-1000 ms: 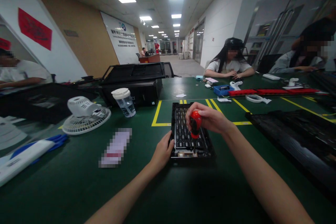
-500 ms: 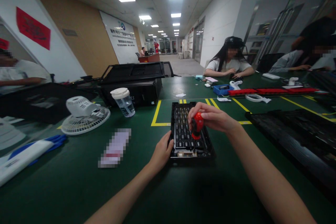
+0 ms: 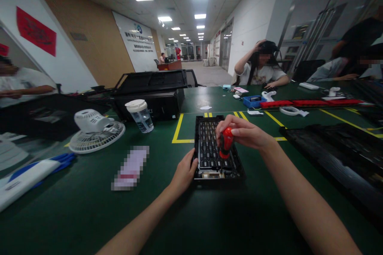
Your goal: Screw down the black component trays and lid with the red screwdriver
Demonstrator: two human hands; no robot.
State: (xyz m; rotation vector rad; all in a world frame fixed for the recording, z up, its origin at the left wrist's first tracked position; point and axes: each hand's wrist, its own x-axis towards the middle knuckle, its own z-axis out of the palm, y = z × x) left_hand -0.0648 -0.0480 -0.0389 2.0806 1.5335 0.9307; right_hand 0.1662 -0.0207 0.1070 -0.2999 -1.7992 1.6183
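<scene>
A rectangular black plastic housing [image 3: 207, 149] with rows of dark shaped cells lies on the green table in front of me. My left hand [image 3: 184, 170] is closed on its left edge, the thumb over the rim and the other fingers partly hidden. Above the housing's right half, my right hand [image 3: 241, 132] grips a screwdriver [image 3: 226, 143] with a red and black handle. The shaft points down, its tip at the near end of the housing, beside a small pale strip [image 3: 211, 175]. Whether the tip sits in a screw is too small to tell.
On the left are a white fan [image 3: 97, 131], a lidded cup [image 3: 140, 115], a pixelated flat item [image 3: 131, 169] and blue gloves [image 3: 62, 161]. Black panels [image 3: 326, 155] lie right. Behind stand a black case [image 3: 149, 103] and a blue tray [image 3: 253, 101]. Other people sit around the table.
My hands, the screwdriver and the housing stay nearly in place. The person across the table has raised one hand to the head.
</scene>
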